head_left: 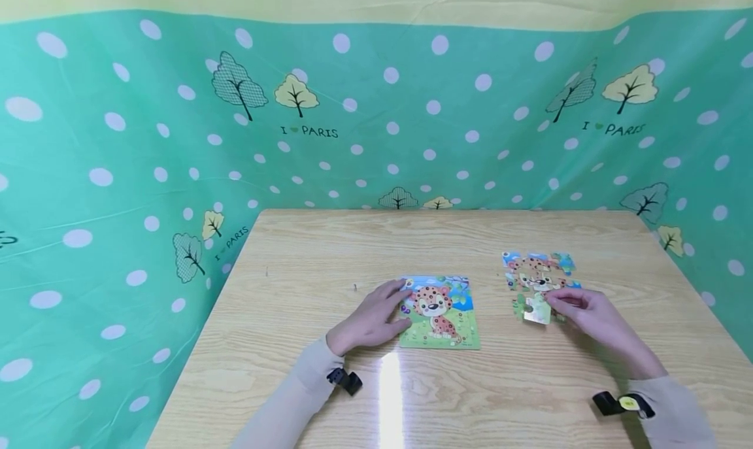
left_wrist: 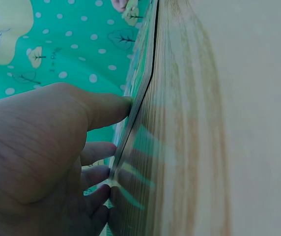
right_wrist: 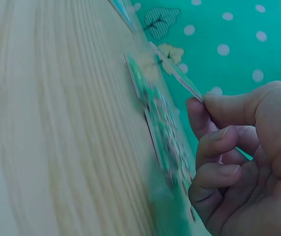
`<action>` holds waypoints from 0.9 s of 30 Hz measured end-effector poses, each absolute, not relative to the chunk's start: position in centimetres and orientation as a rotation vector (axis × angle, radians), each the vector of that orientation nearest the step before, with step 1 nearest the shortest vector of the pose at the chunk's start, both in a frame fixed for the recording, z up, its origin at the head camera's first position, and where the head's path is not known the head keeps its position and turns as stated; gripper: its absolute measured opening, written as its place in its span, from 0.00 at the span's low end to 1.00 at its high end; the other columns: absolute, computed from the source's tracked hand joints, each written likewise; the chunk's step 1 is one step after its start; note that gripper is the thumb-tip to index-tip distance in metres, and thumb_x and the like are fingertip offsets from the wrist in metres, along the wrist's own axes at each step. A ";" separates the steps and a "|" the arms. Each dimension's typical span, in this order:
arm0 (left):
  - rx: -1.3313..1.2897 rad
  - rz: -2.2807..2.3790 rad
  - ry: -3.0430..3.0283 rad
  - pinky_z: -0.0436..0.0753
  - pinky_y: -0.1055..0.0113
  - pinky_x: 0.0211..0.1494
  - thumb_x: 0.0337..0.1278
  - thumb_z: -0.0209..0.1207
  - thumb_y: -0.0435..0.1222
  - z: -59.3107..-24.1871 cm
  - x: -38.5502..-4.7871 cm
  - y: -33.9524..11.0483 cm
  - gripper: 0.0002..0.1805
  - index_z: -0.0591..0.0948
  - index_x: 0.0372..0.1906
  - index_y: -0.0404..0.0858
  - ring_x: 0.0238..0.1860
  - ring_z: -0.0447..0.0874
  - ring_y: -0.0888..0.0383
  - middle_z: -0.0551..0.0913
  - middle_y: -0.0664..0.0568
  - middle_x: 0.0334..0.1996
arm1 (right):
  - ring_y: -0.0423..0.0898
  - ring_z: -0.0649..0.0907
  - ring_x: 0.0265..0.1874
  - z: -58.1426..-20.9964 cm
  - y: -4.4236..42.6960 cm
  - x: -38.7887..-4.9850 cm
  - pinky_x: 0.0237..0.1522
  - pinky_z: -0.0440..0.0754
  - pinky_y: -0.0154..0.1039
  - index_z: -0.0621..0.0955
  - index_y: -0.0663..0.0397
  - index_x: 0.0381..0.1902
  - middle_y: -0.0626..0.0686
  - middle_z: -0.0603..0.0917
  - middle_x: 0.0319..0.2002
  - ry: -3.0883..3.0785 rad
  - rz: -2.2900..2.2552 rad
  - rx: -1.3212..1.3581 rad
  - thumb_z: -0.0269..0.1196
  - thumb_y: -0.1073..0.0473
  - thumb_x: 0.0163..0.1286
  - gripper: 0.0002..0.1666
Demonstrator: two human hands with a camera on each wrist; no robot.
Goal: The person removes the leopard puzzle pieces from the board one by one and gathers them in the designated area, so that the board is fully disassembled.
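A square picture board (head_left: 442,315) with a spotted leopard cub lies on the table in the middle of the head view. My left hand (head_left: 375,315) rests at its left side, thumb and fingertips touching the board edge (left_wrist: 143,93). Further right, my right hand (head_left: 588,312) pinches a jigsaw piece (head_left: 538,310) between thumb and index finger. In the right wrist view, that piece (right_wrist: 177,73) is tilted and raised off the table, with the other fingers curled beneath. Loose jigsaw pieces (head_left: 532,270) with the same cub picture lie just beyond it in a rough, gapped arrangement.
The wood-grain table (head_left: 306,253) carries both the board and the pieces. A green dotted cloth (head_left: 412,109) hangs behind and along the sides. Each forearm wears a black strap (head_left: 346,380). A bright glare strip falls on the table near the board.
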State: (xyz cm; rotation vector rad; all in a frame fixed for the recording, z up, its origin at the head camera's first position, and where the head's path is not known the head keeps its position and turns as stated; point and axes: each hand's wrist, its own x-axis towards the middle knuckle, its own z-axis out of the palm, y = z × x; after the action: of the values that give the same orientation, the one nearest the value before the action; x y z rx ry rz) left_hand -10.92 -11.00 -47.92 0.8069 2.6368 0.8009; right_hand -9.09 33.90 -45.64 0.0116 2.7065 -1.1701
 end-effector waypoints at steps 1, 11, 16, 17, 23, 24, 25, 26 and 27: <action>0.810 0.803 2.637 0.54 0.41 0.88 0.78 0.56 0.50 -47.9 -10.9 -11.0 0.38 0.63 0.84 0.40 0.87 0.50 0.41 0.54 0.43 0.87 | 0.36 0.78 0.33 -45.7 34.2 -9.1 0.29 0.79 0.36 0.82 0.65 0.64 0.58 0.89 0.51 2.706 -1.176 0.027 0.59 0.43 0.83 0.31; 0.804 0.798 2.633 0.54 0.40 0.88 0.78 0.56 0.50 -47.8 -10.9 -11.0 0.38 0.63 0.84 0.40 0.87 0.50 0.41 0.54 0.44 0.87 | 0.40 0.71 0.20 -46.2 37.1 -8.9 0.22 0.74 0.38 0.75 0.71 0.70 0.43 0.75 0.25 2.630 -1.281 0.126 0.55 0.44 0.86 0.35; 0.794 0.806 2.632 0.53 0.41 0.88 0.78 0.56 0.50 -47.7 -10.9 -10.9 0.38 0.63 0.84 0.40 0.87 0.50 0.41 0.53 0.44 0.87 | 0.40 0.71 0.20 -46.2 38.3 -8.8 0.22 0.74 0.38 0.72 0.72 0.73 0.44 0.75 0.26 2.622 -1.259 0.182 0.53 0.42 0.86 0.38; 0.791 0.808 2.631 0.53 0.40 0.88 0.78 0.57 0.50 -47.7 -10.9 -10.9 0.38 0.63 0.84 0.41 0.87 0.50 0.42 0.53 0.44 0.87 | 0.40 0.70 0.20 -46.2 38.5 -8.7 0.22 0.74 0.38 0.72 0.72 0.73 0.43 0.76 0.27 2.623 -1.255 0.190 0.52 0.43 0.86 0.38; 0.792 0.802 2.631 0.53 0.40 0.88 0.77 0.56 0.50 -47.7 -10.8 -11.0 0.38 0.63 0.84 0.41 0.87 0.49 0.41 0.53 0.44 0.87 | 0.41 0.70 0.20 -46.7 39.9 -8.5 0.22 0.74 0.38 0.69 0.73 0.75 0.45 0.76 0.29 2.618 -1.223 0.250 0.48 0.45 0.88 0.37; 0.794 0.804 2.631 0.53 0.39 0.87 0.77 0.56 0.50 -47.8 -10.9 -11.0 0.38 0.63 0.84 0.40 0.87 0.49 0.41 0.53 0.44 0.87 | 0.41 0.71 0.20 -46.7 40.2 -8.6 0.22 0.73 0.38 0.69 0.73 0.75 0.45 0.76 0.29 2.624 -1.209 0.254 0.48 0.45 0.88 0.37; 0.793 0.805 2.630 0.53 0.40 0.88 0.77 0.56 0.50 -47.8 -10.9 -11.0 0.38 0.63 0.84 0.41 0.87 0.49 0.41 0.53 0.44 0.87 | 0.41 0.71 0.21 -46.7 40.4 -8.6 0.22 0.74 0.38 0.69 0.73 0.75 0.46 0.76 0.30 2.635 -1.194 0.256 0.47 0.46 0.88 0.37; 0.795 0.807 2.630 0.53 0.40 0.88 0.77 0.56 0.50 -47.8 -10.9 -11.0 0.38 0.63 0.84 0.41 0.87 0.49 0.41 0.53 0.44 0.87 | 0.41 0.72 0.22 -46.7 40.7 -8.7 0.23 0.74 0.37 0.69 0.74 0.75 0.45 0.78 0.32 2.645 -1.183 0.258 0.47 0.46 0.88 0.36; 0.795 0.811 2.629 0.53 0.40 0.88 0.77 0.56 0.50 -47.9 -10.9 -11.0 0.38 0.63 0.84 0.41 0.87 0.49 0.41 0.54 0.44 0.87 | 0.41 0.73 0.23 -46.7 40.9 -8.7 0.24 0.75 0.37 0.70 0.74 0.75 0.46 0.81 0.36 2.661 -1.163 0.263 0.47 0.46 0.88 0.36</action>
State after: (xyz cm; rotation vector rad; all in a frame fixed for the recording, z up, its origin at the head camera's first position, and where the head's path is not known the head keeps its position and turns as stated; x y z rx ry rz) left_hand -10.89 -10.97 -47.87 0.7954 2.6287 0.8109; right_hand -8.71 40.87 -46.69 0.2626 2.6615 -1.1633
